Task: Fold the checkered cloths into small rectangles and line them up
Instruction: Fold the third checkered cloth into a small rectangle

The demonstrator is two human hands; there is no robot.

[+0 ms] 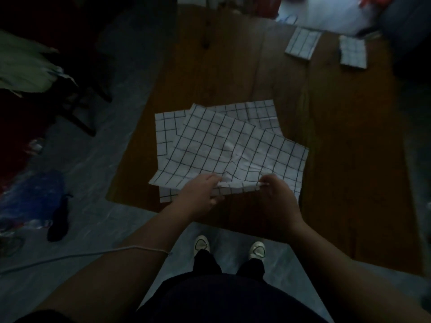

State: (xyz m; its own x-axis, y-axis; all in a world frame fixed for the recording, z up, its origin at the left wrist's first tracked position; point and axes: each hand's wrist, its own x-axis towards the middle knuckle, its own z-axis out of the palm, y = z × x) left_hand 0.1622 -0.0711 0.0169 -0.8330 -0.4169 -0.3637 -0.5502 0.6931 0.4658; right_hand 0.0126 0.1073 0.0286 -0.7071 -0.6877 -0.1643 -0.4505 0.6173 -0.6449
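Note:
A white cloth with a dark grid [233, 148] lies spread on top of a loose pile of similar checkered cloths [165, 129] at the near end of a dark wooden table [233, 66]. My left hand [200, 192] pinches its near edge on the left. My right hand [277, 197] pinches the same edge further right, and the edge is lifted and bunched between them. Two folded checkered rectangles [302, 43] [352, 52] lie side by side at the table's far right.
The room is dim. A chair with pale green fabric [25, 64] stands at the left. A blue bag [35, 197] and a dark sock [59, 220] lie on the grey floor at the left. My feet in white shoes [229, 249] stand at the table's near edge.

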